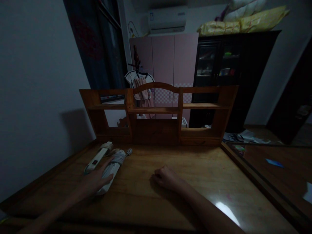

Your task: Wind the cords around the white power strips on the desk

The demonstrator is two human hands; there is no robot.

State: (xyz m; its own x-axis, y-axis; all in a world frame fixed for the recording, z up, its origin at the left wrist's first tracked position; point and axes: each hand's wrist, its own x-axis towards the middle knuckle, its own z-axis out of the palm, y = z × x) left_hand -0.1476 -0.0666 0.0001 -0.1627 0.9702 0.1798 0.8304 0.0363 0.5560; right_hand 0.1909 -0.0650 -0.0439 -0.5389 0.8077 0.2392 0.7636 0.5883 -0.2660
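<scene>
Barely lit — L hand (pixel 97 180) lies open, hiding part of power strip (pixel 115 163); R hand (pixel 167 178) curled, empty.

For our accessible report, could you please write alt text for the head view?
In a dim room, the left hand rests on a white power strip with its cord wound round it, beside a second strip; the right hand lies loosely closed on the wooden desk, before a shelf unit.

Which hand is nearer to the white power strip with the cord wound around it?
Left. The left hand lies on the power strip; the right hand rests curled on the desk, apart, to the strip's right.
</scene>
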